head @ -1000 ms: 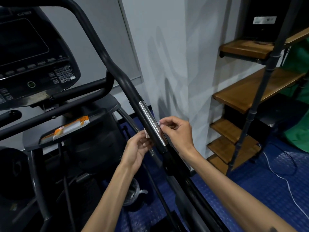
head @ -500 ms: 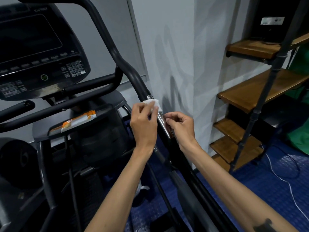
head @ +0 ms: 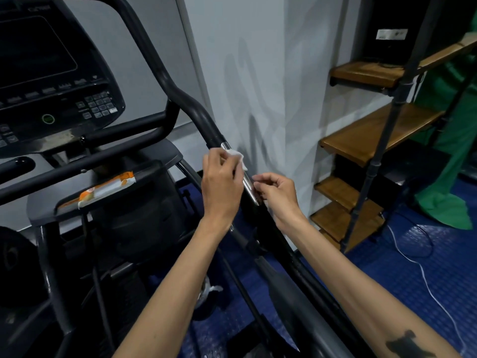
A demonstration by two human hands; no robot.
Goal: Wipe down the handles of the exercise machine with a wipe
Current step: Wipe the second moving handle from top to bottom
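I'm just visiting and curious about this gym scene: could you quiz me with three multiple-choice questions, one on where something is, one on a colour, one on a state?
1. Where does the orange-and-white wipes packet lie?
A wooden shelf
B machine's dark tray
C floor

2. What colour is the studded rubber floor?
A blue
B red
C grey

3. What is the left hand doing?
A hanging idle
B pressing console buttons
C holding a white wipe on the shiny metal handle section

Answers: 1 B, it rests below the console; 2 A, blue beside the shelves; 3 C, fingers curl round the wipe.

Tight squeeze here: the white wall (head: 258, 86) crowds the handle (head: 180, 96) on the right, open gap leftward before the console (head: 51, 81).
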